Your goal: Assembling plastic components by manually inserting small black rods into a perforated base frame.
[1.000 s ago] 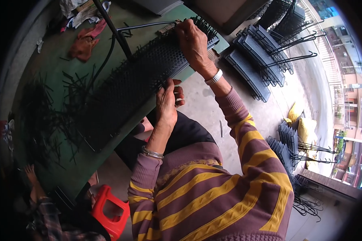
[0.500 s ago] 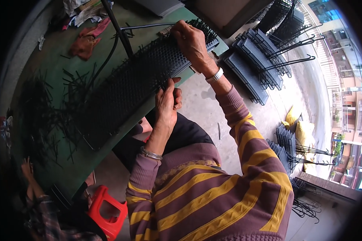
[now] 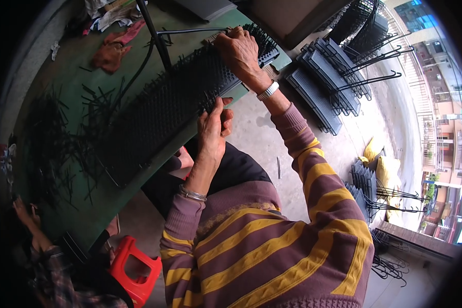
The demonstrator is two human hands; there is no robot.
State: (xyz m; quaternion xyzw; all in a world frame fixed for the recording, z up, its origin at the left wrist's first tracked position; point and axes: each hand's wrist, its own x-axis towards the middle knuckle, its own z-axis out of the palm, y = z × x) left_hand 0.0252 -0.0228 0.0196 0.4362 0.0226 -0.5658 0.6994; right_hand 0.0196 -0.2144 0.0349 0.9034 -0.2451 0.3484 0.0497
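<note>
Right hand (image 3: 238,53) shifted left along panel (image 3: 161,105) edge, grip unclear; left hand (image 3: 213,128) pinches strips (image 3: 206,99).

A long, black, perforated rack (image 3: 156,123) lies along the near side of the green table (image 3: 102,218), its far edge bristling with dark strips (image 3: 260,37). A small pinched bunch (image 3: 207,100) of similar pieces adjoins that side.

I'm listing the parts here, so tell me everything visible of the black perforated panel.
The black perforated panel, long and narrow with rows of small holes, looks like coated metal. It rests slantwise on the green table, its right end better lit, its left end in shadow. Dark strips bristle along its far edge, by the right hand; the left hand is at the near edge. Whether either hand touches it is unclear.
</note>
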